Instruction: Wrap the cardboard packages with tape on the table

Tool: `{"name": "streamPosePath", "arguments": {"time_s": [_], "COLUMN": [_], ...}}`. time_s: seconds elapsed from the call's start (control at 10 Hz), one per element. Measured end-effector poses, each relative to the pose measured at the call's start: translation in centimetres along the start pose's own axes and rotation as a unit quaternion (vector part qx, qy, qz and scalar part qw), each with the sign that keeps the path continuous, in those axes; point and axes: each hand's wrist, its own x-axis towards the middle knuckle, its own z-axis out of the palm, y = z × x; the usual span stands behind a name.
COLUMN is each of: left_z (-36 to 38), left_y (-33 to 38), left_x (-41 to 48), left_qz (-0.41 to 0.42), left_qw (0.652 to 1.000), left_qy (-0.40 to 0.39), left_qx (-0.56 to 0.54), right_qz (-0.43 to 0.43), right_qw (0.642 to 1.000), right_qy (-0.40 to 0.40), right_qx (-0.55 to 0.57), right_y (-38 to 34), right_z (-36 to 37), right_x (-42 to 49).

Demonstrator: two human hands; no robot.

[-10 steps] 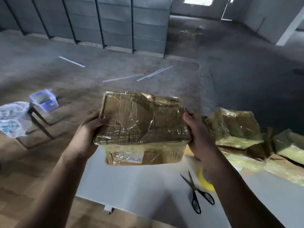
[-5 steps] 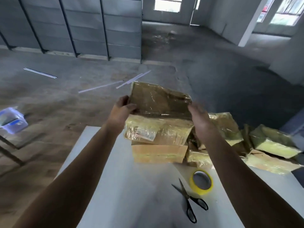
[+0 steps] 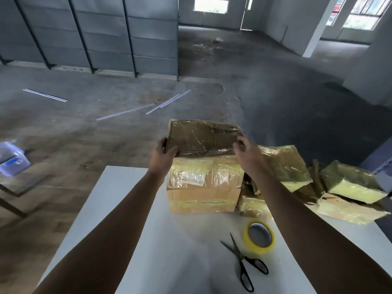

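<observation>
Brown and glossy under clear tape, the rectangular cardboard package [image 3: 203, 141] sits at the centre of the frame, at the far end of the white table [image 3: 127, 219]. It rests on top of a plain brown cardboard box [image 3: 203, 200] banded with yellow tape. A white label shows on the package's near face.

The left hand [image 3: 164, 155] grips its upper left edge, thumb on the top face and fingers curled round the side. The right hand [image 3: 247, 150] holds the upper right corner with curled fingers.

Just right of the stack, a heap of yellowish tape-wrapped packages [image 3: 284, 166] spreads toward the right edge of the frame. At lower right lie a yellow roll of tape [image 3: 259, 248] and, just beside it, black-handled scissors [image 3: 244, 266] with the blades parted.

On the grey floor, upper centre, lie thin white strips [image 3: 167, 102]. A clear plastic container [image 3: 12, 161] stands at the left edge.
</observation>
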Motion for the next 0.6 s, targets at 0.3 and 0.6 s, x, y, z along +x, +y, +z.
{"name": "streamPosePath", "arguments": {"time_s": [0.3,0.6], "left_z": [0.2,1.6], "left_y": [1.0,2.2], "left_x": [-1.0,-2.2], "left_qz": [0.025,0.104], "left_qw": [0.982,0.949], "left_qy": [0.062,0.074], "left_qx": [0.178,0.288], "right_qz": [-0.114,-0.169], "right_qw": [0.979,0.981], "right_qy": [0.08,0.082], "right_qx": [-0.148,-0.039], "right_y": [-1.4,-3.2], "right_z": [1.5,1.1], "right_x": [-2.3,-4.7]}}
